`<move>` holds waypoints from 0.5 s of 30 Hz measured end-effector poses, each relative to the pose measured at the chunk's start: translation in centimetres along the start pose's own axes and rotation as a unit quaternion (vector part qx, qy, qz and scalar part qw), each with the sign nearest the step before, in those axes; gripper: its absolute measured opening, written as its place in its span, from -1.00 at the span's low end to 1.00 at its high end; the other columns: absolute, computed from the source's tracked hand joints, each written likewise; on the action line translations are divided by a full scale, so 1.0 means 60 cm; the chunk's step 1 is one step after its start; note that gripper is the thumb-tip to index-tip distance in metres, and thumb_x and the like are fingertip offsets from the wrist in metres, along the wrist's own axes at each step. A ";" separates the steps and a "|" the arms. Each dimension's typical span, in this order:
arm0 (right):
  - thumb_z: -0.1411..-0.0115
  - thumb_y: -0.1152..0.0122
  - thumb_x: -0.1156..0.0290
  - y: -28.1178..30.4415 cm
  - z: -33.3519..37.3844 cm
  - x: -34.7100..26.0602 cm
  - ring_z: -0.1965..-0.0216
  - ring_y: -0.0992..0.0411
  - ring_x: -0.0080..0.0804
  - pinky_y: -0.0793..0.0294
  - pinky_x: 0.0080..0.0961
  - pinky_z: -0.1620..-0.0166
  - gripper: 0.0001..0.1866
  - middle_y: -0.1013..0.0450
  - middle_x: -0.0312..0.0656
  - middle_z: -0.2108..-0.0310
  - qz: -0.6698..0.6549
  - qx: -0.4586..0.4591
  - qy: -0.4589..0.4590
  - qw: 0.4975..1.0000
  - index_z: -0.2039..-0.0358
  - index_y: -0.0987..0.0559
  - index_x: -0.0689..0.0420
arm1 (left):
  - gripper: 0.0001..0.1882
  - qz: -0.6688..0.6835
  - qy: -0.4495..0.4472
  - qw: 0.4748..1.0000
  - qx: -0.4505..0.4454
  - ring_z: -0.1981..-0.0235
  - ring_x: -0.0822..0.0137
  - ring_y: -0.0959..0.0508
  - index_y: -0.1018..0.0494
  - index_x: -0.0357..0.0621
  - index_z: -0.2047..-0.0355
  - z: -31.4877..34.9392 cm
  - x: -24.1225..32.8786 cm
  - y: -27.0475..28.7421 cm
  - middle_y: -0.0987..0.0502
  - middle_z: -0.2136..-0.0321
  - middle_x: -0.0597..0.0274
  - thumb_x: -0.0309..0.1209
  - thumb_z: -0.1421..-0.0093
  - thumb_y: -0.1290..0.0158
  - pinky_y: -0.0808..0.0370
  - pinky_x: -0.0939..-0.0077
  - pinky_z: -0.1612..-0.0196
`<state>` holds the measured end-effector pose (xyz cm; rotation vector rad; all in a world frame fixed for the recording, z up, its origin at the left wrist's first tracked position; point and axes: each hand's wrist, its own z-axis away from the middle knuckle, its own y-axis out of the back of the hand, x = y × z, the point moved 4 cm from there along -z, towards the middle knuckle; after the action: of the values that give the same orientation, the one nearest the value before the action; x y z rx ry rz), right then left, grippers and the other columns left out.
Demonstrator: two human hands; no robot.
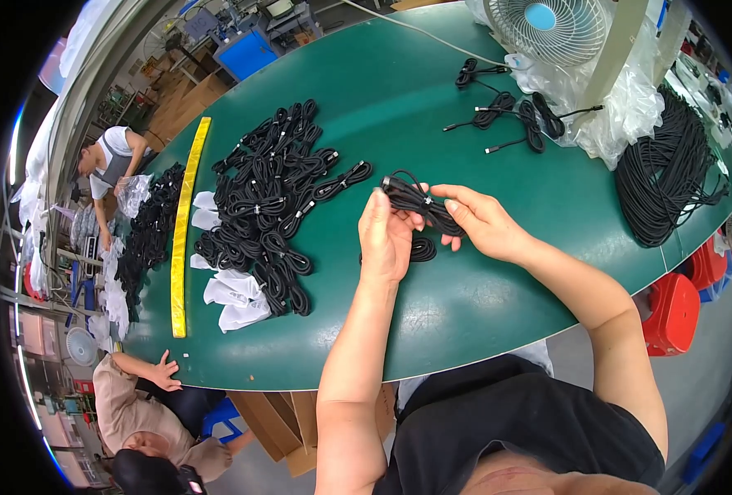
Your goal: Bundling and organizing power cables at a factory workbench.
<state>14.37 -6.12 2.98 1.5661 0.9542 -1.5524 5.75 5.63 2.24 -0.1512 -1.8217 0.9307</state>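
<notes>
Writing: any print on the cable ends or bags is too small to read.

Around, clock-face from the held black cable bundle (426, 204): 9 o'clock, a heap of coiled black cables (279, 177); beyond it a yellow strip (188, 231), dividing off a further dark pile (153, 227). White bags (235, 299) at 8, against the heap's near edge. At 1, a fan (547, 29); near 2, a few loose coils (533, 124), then clear plastic (630, 111) around a post. Big cable hank (663, 181) at 3; red stool (673, 313) at 4, off the surface (399, 330). Co-worker's hand (166, 373) on the edge at 8. One coil (422, 249) at 6, just under the hands, partly hidden by them.

Grip: left grip (388, 235) closed around the bundle's 10-o'clock end, thumb up. Right grip (485, 223) clamped on its 4-o'clock part, thumb and forefinger near the pale tie. Bundle held above the green surface, between both.
</notes>
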 end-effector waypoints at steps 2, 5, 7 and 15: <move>-0.28 0.15 0.32 0.005 -0.002 -0.001 0.49 -0.39 -0.58 -0.41 -0.61 0.45 -0.62 -0.43 -0.17 0.40 0.036 0.010 0.006 0.999 -0.02 -0.31 0.28 | -0.52 -0.022 0.000 1.000 -0.003 0.48 0.41 -0.41 -0.37 -0.23 0.26 -0.001 -0.003 0.011 -0.48 0.27 0.01 -0.04 -0.28 0.30 -0.37 0.54 0.41; -0.23 0.03 0.36 0.009 -0.003 -0.001 0.43 -0.38 -0.59 -0.42 -0.63 0.38 -0.63 -0.43 -0.19 0.35 0.116 0.008 0.019 0.993 0.00 -0.33 0.28 | -0.54 -0.016 0.031 0.999 -0.002 0.48 0.41 -0.43 -0.35 -0.26 0.26 -0.002 -0.008 0.013 -0.48 0.30 0.04 -0.06 -0.28 0.27 -0.38 0.55 0.43; -0.17 -0.06 0.42 0.013 -0.003 0.004 0.40 -0.37 -0.61 -0.41 -0.65 0.34 -0.62 -0.43 -0.20 0.32 0.134 0.008 0.030 0.991 0.01 -0.35 0.29 | -0.63 0.051 0.013 0.999 -0.013 0.44 0.39 -0.46 -0.31 -0.31 0.14 -0.003 -0.002 0.009 -0.46 0.28 0.07 -0.21 -0.27 0.18 -0.41 0.56 0.42; -0.13 -0.01 0.58 0.039 -0.009 -0.004 0.36 -0.33 -0.66 -0.37 -0.70 0.31 -0.70 -0.38 -0.29 0.35 0.135 0.033 0.076 0.987 0.08 -0.42 0.26 | -0.57 -0.297 -0.052 0.952 0.062 0.38 0.38 -0.50 -0.21 -0.34 -0.04 -0.008 0.014 0.032 -0.43 0.27 0.16 -0.63 -0.13 0.07 -0.48 0.59 0.37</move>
<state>16.67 -6.72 3.23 1.7991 0.7405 -1.3012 5.15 7.62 1.69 0.5096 -1.7452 0.6221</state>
